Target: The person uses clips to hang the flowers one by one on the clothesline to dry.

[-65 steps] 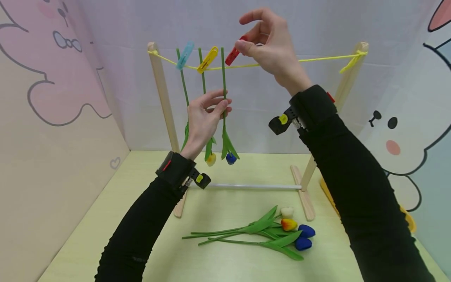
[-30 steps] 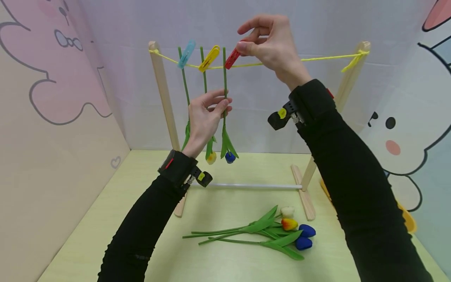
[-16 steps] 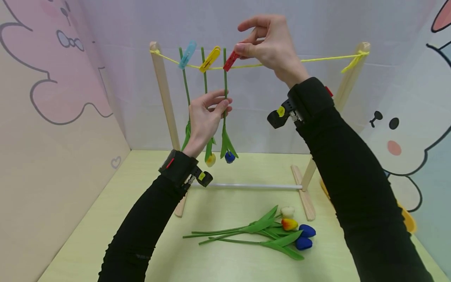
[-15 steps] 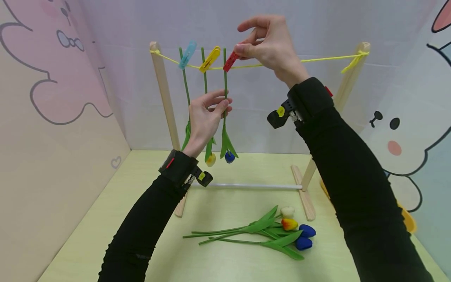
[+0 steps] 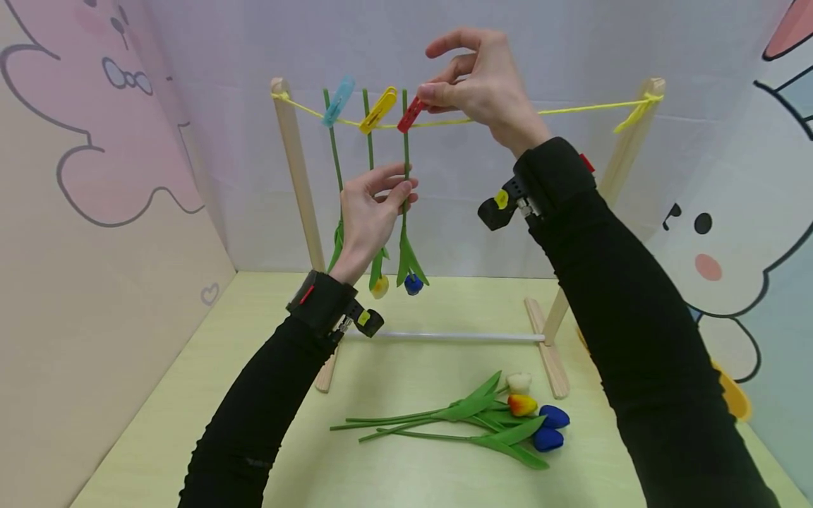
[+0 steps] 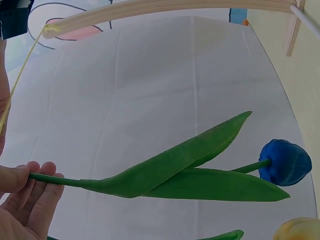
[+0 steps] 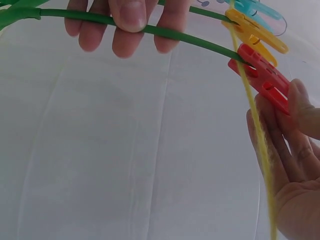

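My left hand (image 5: pixel 375 212) pinches the green stem of a blue tulip (image 5: pixel 413 283), which hangs head down with its stem crossing the yellow string (image 5: pixel 457 122). In the left wrist view, its blue head (image 6: pixel 285 162) and two long leaves show whole. Up at the string, my right hand (image 5: pixel 485 85) pinches a red clothespin (image 5: pixel 411 114) between thumb and fingers. The right wrist view shows the jaws of the red clothespin (image 7: pixel 262 77) over the stem and the string. To the left, a yellow clothespin (image 5: pixel 378 110) and a light blue clothespin (image 5: pixel 339 101) hold two more stems on the string.
A wooden post (image 5: pixel 295 169) at each side carries the string, and a white rod (image 5: pixel 451 337) joins their feet. Several tulips (image 5: pixel 470 409) with white, orange and blue heads lie on the table in front. Something yellow (image 5: pixel 733 395) shows behind my right sleeve.
My right hand has brought the red clothespin left and slightly down, from beside the blue tulip's stem onto it at the string. My left hand has stayed on the stem.
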### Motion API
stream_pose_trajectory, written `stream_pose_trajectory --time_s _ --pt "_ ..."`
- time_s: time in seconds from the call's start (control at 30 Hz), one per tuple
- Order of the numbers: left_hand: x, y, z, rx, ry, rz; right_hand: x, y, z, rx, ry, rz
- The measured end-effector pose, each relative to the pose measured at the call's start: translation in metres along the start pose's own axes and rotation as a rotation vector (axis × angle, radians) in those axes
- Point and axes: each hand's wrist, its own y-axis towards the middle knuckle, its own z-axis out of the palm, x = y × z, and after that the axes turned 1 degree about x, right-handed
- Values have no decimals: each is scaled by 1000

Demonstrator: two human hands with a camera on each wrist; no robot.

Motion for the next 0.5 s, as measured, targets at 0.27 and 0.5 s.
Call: stream_pose_trajectory --time_s 0.27,0.5 --pt "0 0 1 8 16 3 -2 0 -2 4 -26 32" --pt "-1 0 2 11 2 -3 -1 -2 -4 27 -31 18"
